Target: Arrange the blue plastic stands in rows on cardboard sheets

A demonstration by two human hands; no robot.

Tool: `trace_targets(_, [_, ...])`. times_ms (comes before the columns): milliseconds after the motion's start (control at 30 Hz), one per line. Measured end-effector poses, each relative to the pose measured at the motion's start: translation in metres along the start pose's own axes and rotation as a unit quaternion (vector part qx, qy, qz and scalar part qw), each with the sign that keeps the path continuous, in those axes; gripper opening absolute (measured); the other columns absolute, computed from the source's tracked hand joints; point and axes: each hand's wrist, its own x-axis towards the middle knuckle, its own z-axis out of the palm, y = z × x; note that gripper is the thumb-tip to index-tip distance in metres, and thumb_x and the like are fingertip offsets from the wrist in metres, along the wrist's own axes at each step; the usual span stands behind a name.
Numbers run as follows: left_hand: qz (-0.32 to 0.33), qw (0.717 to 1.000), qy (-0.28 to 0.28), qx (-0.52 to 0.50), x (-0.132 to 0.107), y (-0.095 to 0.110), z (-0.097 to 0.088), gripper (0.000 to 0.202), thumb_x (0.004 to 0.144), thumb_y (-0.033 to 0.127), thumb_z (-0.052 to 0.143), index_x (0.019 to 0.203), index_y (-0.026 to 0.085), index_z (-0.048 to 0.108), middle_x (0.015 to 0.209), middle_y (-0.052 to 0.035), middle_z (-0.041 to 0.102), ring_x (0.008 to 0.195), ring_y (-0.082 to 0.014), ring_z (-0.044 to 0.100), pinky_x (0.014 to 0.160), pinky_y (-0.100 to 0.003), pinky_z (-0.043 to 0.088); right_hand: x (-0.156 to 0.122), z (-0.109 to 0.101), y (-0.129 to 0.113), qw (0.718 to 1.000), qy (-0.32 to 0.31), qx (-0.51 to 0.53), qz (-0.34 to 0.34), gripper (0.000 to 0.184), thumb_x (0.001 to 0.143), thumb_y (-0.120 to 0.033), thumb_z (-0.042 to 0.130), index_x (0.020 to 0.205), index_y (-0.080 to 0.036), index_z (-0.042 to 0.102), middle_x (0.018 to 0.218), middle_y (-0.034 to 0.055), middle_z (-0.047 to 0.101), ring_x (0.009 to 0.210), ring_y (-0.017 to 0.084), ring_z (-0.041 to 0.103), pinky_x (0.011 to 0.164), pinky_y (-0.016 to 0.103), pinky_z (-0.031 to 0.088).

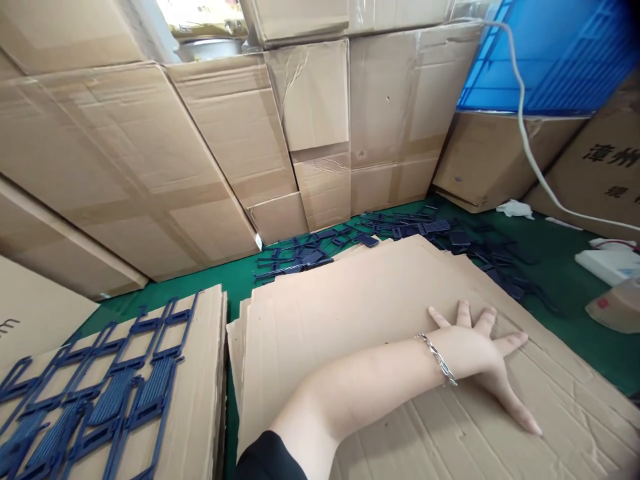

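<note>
My left hand (477,353) lies palm down with spread fingers on the top sheet of a stack of flat cardboard (320,327). A silver chain bracelet (437,359) is round that wrist, and a black sleeve (273,460) shows at the bottom edge. To the left, a second cardboard stack (197,373) carries rows of dark blue plastic frame-like parts (113,397), some with ribbed panels. My right hand is out of view.
Loose dark blue plastic parts (435,227) lie scattered on the green surface (570,340) behind the cardboard. Closed cartons (390,113) form a wall at the back. A blue crate (550,60), a white cable (523,120) and a white object (607,263) are at the right.
</note>
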Motion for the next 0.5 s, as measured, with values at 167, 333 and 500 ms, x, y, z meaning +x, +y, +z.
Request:
trace_targets(167, [0.009, 1.0, 0.012, 0.026, 0.004, -0.002, 0.001, 0.122, 0.043, 0.074, 0.061, 0.143, 0.028, 0.01, 0.15, -0.0097, -0.013, 0.126, -0.0484, -0.024, 0.087, -0.074, -0.014, -0.004, -0.006, 0.002, 0.997, -0.012, -0.079, -0.015, 0.137, 0.004, -0.046, 0.079, 0.134, -0.028, 0.038, 0.145, 0.0163, -0.002, 0.124, 0.046, -0.023, 0.087, 0.057, -0.029])
trace_targets(333, [0.012, 0.999, 0.042, 0.021, 0.002, 0.0, 0.006, 0.122, 0.041, 0.079, 0.058, 0.143, 0.027, 0.014, 0.151, -0.0104, -0.009, 0.127, -0.0471, -0.023, 0.09, -0.072, -0.015, -0.017, -0.02, 0.005, 0.988, -0.047, -0.148, -0.011, 0.141, 0.005, -0.046, 0.079, 0.137, -0.032, 0.031, 0.146, 0.0124, -0.002, 0.124, 0.047, -0.022, 0.09, 0.059, -0.027])
trace_targets(500, [0.006, 0.997, 0.072, 0.022, 0.002, 0.001, 0.012, 0.123, 0.039, 0.08, 0.056, 0.143, 0.027, 0.016, 0.151, -0.0098, -0.005, 0.129, -0.0473, -0.019, 0.096, -0.069, -0.009, -0.01, -0.021, 0.009, 0.996, -0.021, -0.084, -0.015, 0.134, 0.007, -0.05, 0.078, 0.134, -0.03, 0.042, 0.146, 0.0134, 0.005, 0.126, 0.046, -0.019, 0.097, 0.064, -0.015])
